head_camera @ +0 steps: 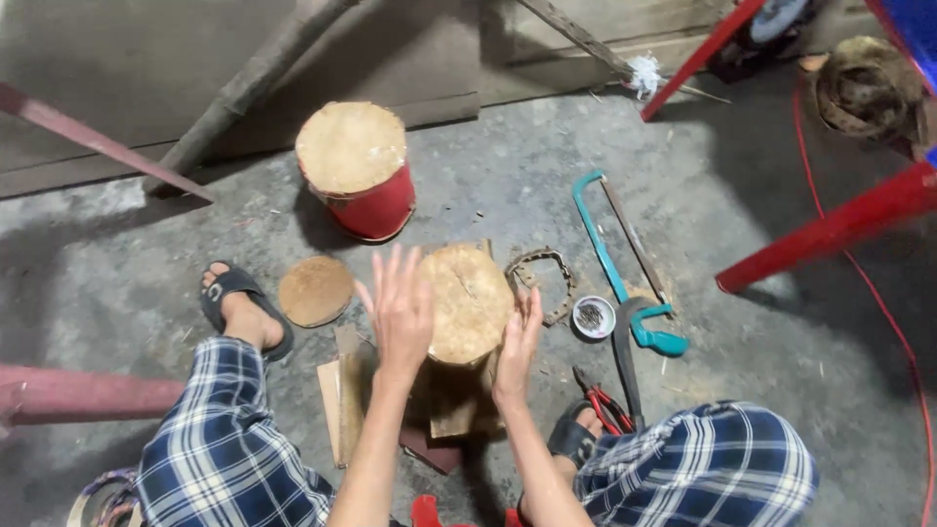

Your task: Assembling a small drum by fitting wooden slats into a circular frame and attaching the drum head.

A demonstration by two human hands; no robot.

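Small wooden drum body [468, 303] sits upright on the concrete floor [761, 322] right between the person's knees, its pale round top facing the camera. Both hands are at it: the left hand [399, 310] is up against the left side with fingers spread wide and pointing away, palm toward the drum, and the right hand [517, 344] is flat along the right edge, fingers together-ish and straight. Neither is pinching anything (can't tell how hard they're pressing, or if the left one actually touches).

Just under and to the left of the drum there are some wood offcuts [342, 390] lying flat. A round brown disc [315, 290] lies near the sandalled left foot [241, 310]. Behind the drum stands a bigger red drum [358, 171] tilted a bit. To the right: a rusty chain loop [543, 278] touching the drum's side, a little white bowl of nails [592, 317], a teal hacksaw [619, 259], a dark blade [625, 356] beside it and red-handled pliers [605, 402] by the right foot. Red metal legs [830, 229] off to the far right.
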